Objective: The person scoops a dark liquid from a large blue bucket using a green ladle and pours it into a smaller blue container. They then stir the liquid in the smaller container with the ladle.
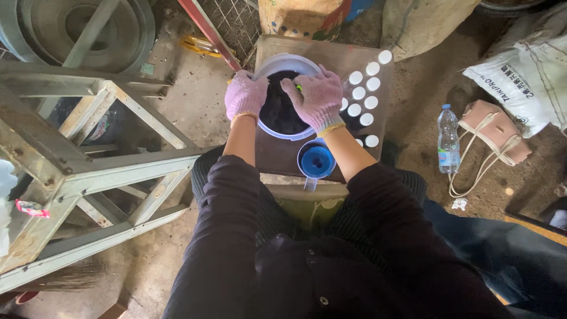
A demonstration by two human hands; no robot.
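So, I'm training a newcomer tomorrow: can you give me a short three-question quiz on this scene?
1. True or false: both gloved hands are at the white bowl of dark material.
2. Which hand reaches into the bowl: left hand or right hand?
3. What stands in rows right of the bowl?

Key: 1 true. 2 right hand. 3 white-capped bottles.

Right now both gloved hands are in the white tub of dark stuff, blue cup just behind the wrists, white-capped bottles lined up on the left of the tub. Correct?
One slip: the head view shows the white-capped bottles lined up on the right of the white tub, not the left. The rest holds: the left hand and right hand, both gloved, are in the tub of dark stuff, and the blue cup sits just behind the wrists.
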